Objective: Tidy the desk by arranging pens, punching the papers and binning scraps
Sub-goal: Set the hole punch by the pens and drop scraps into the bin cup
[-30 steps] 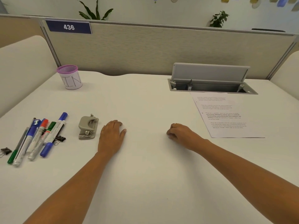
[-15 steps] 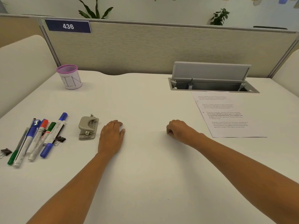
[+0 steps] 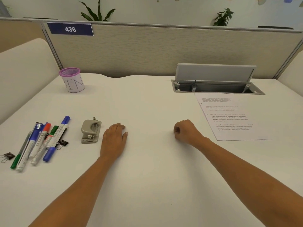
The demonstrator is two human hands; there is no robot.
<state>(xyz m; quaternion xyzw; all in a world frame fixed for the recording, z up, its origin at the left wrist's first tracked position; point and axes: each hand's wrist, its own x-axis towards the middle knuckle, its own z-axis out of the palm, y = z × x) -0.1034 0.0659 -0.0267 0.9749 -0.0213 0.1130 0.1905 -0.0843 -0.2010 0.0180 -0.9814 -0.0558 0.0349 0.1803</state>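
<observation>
Near the tabletop's (image 3: 147, 185) left edge lay a loose cluster of pens (image 3: 41, 141): blue-, red- and green-capped markers and slimmer pens, side by side and overlapping, tips angled toward the far right. One black binder clip (image 3: 62, 143) lay against the cluster's near right side; a second binder clip (image 3: 7, 156) sat apart at the left edge. Just right of the pens stood a grey hole punch (image 3: 91, 131), touching nothing.

Left hand (image 3: 114, 138): lay palm down on the tabletop just right of the hole punch, fingers extended and together, holding nothing, a narrow gap between it and the punch.

Right hand (image 3: 186, 131): rested on the tabletop near its middle, fingers curled into a loose fist; whether anything was pinched inside could not be told.

Papers (image 3: 229, 115): printed sheets lay flat toward the right side, just beside the right hand, far end reaching the open cable hatch (image 3: 216, 82) set into the back edge.

Far left corner: a purple mesh cup (image 3: 72, 80), upright, wrapped in paper lettered "BIN".

Behind the back edge: a fabric partition (image 3: 164, 49) with a number plate (image 3: 70, 29) reading 436.
</observation>
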